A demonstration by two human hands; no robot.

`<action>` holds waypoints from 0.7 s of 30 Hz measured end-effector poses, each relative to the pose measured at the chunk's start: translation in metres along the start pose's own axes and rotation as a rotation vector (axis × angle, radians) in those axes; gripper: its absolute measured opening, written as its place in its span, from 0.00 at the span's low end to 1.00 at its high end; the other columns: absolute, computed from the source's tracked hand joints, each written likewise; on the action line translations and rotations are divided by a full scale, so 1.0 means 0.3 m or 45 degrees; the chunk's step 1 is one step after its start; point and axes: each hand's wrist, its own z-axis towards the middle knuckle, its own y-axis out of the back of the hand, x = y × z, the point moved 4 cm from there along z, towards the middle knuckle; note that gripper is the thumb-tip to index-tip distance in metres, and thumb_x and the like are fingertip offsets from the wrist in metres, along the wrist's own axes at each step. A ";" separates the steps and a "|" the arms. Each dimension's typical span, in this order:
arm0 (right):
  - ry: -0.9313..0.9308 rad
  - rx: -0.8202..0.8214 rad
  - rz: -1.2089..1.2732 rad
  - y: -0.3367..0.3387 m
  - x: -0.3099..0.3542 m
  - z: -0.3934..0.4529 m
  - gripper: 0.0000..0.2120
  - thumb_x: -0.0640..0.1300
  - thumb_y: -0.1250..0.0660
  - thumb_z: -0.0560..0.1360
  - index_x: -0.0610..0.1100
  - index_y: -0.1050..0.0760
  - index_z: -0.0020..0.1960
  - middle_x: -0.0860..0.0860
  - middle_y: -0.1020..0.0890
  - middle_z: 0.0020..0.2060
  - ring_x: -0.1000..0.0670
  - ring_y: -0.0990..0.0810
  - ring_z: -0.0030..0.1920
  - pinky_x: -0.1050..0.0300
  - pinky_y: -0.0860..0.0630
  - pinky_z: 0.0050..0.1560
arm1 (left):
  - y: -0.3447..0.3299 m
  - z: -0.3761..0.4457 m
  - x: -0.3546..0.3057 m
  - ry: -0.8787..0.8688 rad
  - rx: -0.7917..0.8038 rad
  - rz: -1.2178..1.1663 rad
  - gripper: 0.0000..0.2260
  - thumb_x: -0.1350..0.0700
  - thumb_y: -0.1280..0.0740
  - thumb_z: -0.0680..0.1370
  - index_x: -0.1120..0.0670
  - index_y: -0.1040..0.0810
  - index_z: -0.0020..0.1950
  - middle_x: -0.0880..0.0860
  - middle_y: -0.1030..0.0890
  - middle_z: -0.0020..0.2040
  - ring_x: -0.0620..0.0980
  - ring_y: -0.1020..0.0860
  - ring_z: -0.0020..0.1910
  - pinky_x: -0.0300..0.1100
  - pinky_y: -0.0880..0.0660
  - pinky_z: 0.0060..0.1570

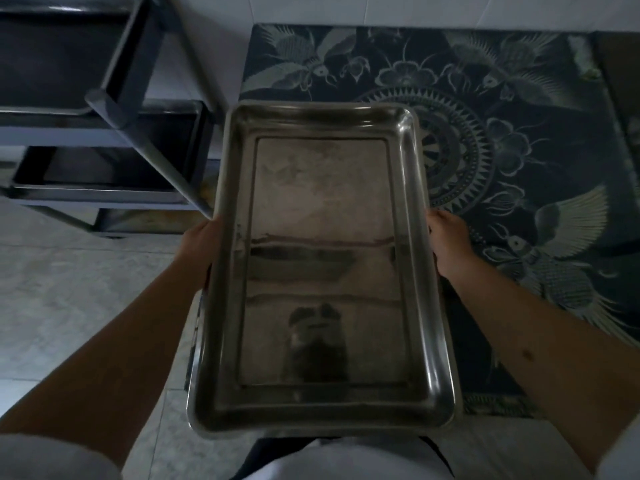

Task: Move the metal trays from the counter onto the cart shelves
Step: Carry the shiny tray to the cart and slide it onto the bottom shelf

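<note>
I hold a large rectangular metal tray (322, 258) level in front of my body, long side pointing away from me. My left hand (199, 251) grips its left rim and my right hand (450, 244) grips its right rim, both about halfway along. The tray is empty and reflects the room. The cart (117, 109) stands at the upper left, its dark metal frame carrying shelves. A tray (52, 53) lies on an upper shelf and another tray (114, 168) on a lower shelf.
A dark patterned rug (502, 133) with birds and flowers covers the floor on the right. Pale floor tiles (69, 289) lie at the left, beside the cart. A light wall runs along the top.
</note>
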 end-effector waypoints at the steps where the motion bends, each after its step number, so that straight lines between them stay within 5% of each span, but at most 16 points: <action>1: 0.014 0.005 -0.005 0.006 0.018 -0.015 0.14 0.52 0.37 0.74 0.40 0.25 0.43 0.44 0.27 0.39 0.46 0.29 0.40 0.52 0.32 0.43 | 0.014 -0.012 -0.001 0.003 0.028 -0.081 0.19 0.37 0.36 0.75 0.51 0.19 0.54 0.55 0.16 0.45 0.54 0.16 0.42 0.48 0.21 0.38; 4: 0.071 0.004 -0.034 0.038 0.098 -0.088 0.20 0.51 0.37 0.75 0.31 0.26 0.48 0.44 0.24 0.39 0.47 0.26 0.40 0.54 0.30 0.43 | 0.061 -0.067 -0.022 -0.063 0.133 -0.266 0.18 0.42 0.35 0.77 0.55 0.20 0.56 0.56 0.17 0.44 0.51 0.16 0.37 0.45 0.20 0.34; 8: 0.194 0.063 0.029 0.080 0.214 -0.248 0.09 0.43 0.35 0.74 0.47 0.20 0.37 0.51 0.17 0.30 0.52 0.19 0.33 0.65 0.26 0.30 | 0.152 -0.164 -0.072 -0.170 0.104 -0.269 0.15 0.42 0.34 0.76 0.53 0.20 0.50 0.54 0.16 0.38 0.50 0.16 0.32 0.44 0.20 0.29; 12: 0.299 0.033 0.019 0.117 0.246 -0.419 0.07 0.45 0.35 0.74 0.48 0.19 0.41 0.49 0.17 0.36 0.52 0.19 0.36 0.62 0.26 0.34 | 0.250 -0.265 -0.079 -0.301 0.111 -0.215 0.16 0.42 0.33 0.74 0.53 0.18 0.49 0.61 0.15 0.47 0.60 0.15 0.46 0.58 0.19 0.51; 17: 0.436 -0.090 -0.121 0.101 0.193 -0.539 0.10 0.42 0.37 0.76 0.35 0.23 0.44 0.42 0.23 0.37 0.51 0.27 0.35 0.63 0.32 0.32 | 0.331 -0.382 0.017 -0.536 -0.004 0.140 0.09 0.52 0.37 0.81 0.54 0.20 0.51 0.61 0.18 0.51 0.63 0.20 0.51 0.55 0.23 0.52; 21: 0.469 0.022 -0.223 -0.021 0.234 -0.518 0.12 0.42 0.37 0.77 0.34 0.21 0.50 0.42 0.21 0.41 0.47 0.24 0.43 0.59 0.32 0.40 | 0.430 -0.427 0.092 -0.425 -0.211 0.069 0.14 0.56 0.37 0.81 0.62 0.23 0.63 0.64 0.21 0.62 0.64 0.23 0.61 0.55 0.27 0.57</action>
